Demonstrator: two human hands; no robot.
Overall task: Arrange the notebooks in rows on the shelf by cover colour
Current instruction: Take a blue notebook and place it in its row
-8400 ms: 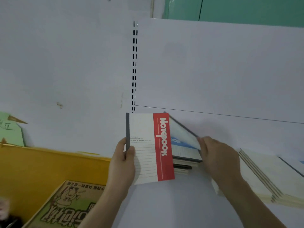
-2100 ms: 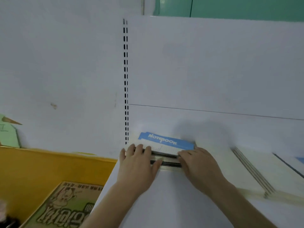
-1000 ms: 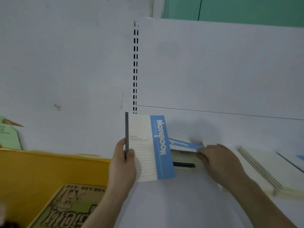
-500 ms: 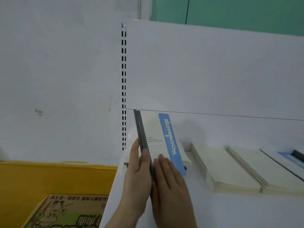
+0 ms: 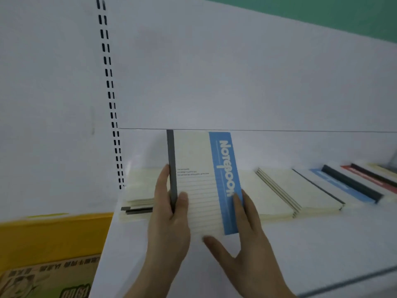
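A cream notebook with a blue band [image 5: 199,181] stands upright on the white shelf [image 5: 300,244], its cover facing me. My left hand [image 5: 169,220] grips its grey spine, thumb on the cover. My right hand [image 5: 242,235] holds its lower right corner, thumb under the bottom edge and fingers along the blue band. Behind it at the left lies a flat stack of cream notebooks [image 5: 139,190]. Further stacks [image 5: 279,190] lie in a row to the right, with a blue-banded one [image 5: 339,186] and a red-banded one [image 5: 369,179] at the far end.
The shelf's white back panel [image 5: 236,72] rises behind the notebooks, with a slotted upright [image 5: 110,93] at its left. A yellow bin [image 5: 53,235] with a printed cardboard item [image 5: 47,280] sits below left. The shelf's front edge [image 5: 343,282] runs at the lower right.
The blue-banded notebook has turned from edge-on to cover facing me. My right hand has shifted from beside the spine to the lower right corner. The view has swung right, showing more stacks.
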